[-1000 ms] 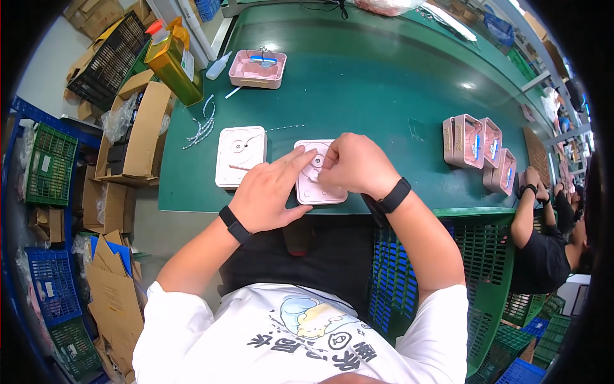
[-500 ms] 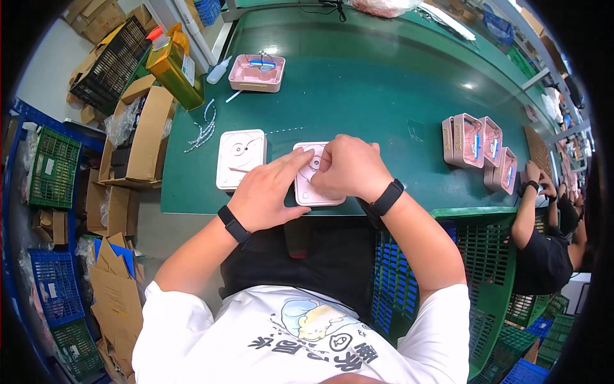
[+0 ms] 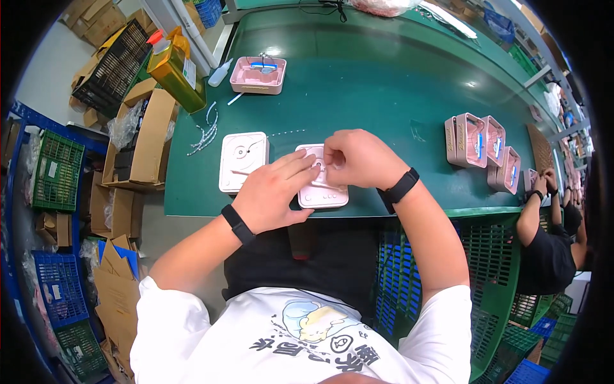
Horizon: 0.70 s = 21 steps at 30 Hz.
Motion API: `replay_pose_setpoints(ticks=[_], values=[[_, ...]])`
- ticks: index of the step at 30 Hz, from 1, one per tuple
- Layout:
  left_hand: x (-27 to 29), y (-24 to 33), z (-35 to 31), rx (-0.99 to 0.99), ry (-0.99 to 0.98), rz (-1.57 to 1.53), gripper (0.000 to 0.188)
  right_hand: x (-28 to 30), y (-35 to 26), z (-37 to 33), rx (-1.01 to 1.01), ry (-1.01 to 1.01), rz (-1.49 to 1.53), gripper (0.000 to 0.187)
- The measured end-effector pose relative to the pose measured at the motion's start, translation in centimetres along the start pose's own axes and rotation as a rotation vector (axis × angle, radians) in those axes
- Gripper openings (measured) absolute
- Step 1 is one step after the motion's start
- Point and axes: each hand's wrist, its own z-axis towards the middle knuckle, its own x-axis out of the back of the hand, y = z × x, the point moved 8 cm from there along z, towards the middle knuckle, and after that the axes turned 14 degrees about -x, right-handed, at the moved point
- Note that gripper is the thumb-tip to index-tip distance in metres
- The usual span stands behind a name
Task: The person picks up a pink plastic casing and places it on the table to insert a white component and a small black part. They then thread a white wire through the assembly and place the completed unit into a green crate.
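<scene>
A pale pink plastic case (image 3: 329, 198) lies at the near edge of the table, with round and raised details on its upper face. My left hand (image 3: 272, 195) holds it from the left, fingertips on its face and thumb along the near edge. Over the case's far right part, my right hand (image 3: 368, 163) is closed in a pinch; whatever is between its fingertips is too hidden to name. Left of this case sits a similar pale case (image 3: 244, 157) with a round part and a thin dark wire on it.
An open pink case (image 3: 259, 84) with wires stands farther back beside a small bottle (image 3: 219, 73). Beaded chains (image 3: 204, 137) and a yellow-green can (image 3: 182, 77) are at left. Several pink case shells (image 3: 467, 141) stand right. A green crate (image 3: 489, 256) adjoins the near edge; a co-worker (image 3: 543, 249) works far right.
My right hand has risen from the case's middle toward its far right, uncovering more of the face. My left hand's fingers have shifted slightly right over the case.
</scene>
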Motion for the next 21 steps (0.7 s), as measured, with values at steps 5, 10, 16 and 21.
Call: replay_pose_setpoints(ticks=[5,10,16,21], values=[[-0.1,0.1,0.8,-0.047,-0.037,0.081,0.075,-0.2,-0.6,-0.1,0.048,0.004,-0.060,0.023],[-0.5,0.4,0.8,-0.143,-0.061,0.200,0.065,-0.5,0.1,0.2,0.047,-0.042,0.028,0.022],[-0.7,0.3,0.8,-0.189,-0.018,0.199,0.059,0.0,-0.1,0.1,0.187,0.032,0.149,0.022],[-0.9,0.3,0.3,-0.179,-0.008,0.227,0.060,-1.4,1.7,1.4,0.200,-0.068,0.230,0.020]])
